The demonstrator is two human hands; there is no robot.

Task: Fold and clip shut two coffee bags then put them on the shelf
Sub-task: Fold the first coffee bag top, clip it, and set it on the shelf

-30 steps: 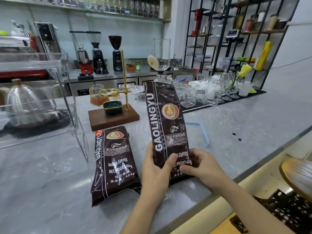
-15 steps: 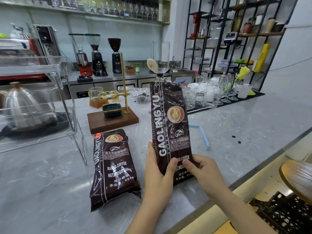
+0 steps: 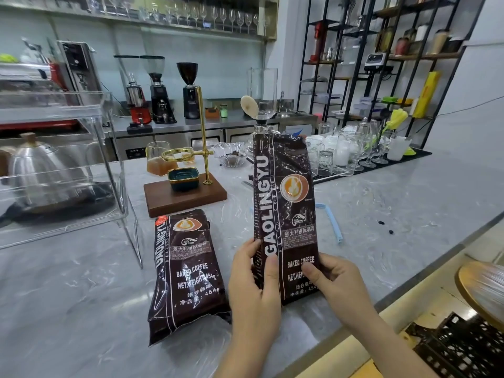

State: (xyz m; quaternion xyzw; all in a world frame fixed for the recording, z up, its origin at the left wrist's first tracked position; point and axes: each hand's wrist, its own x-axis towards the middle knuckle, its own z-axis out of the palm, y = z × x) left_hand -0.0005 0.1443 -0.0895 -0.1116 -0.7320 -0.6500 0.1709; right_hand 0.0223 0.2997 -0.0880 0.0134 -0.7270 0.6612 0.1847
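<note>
A tall dark brown coffee bag [image 3: 283,203] stands upright on the grey marble counter [image 3: 409,203], its top open and unfolded. My left hand [image 3: 255,290] grips its lower left edge, thumb on the front. My right hand [image 3: 331,282] holds its lower right corner, thumb across the print. A second coffee bag [image 3: 186,271] of the same kind lies flat on the counter to the left, top end folded over. A light blue sealing clip [image 3: 331,221] lies on the counter behind the upright bag, partly hidden by it.
A clear acrylic shelf [image 3: 81,170] stands at left over a steel kettle [image 3: 35,165]. A wooden pour-over stand [image 3: 185,196] with a gold pole sits behind the bags. Several glasses [image 3: 343,154] crowd a black mat at back right. Two loose beans [image 3: 384,226] lie right.
The upright bag has been raised straighter and shifted slightly right. Both hands stayed at its base, my right thumb sliding onto the front.
</note>
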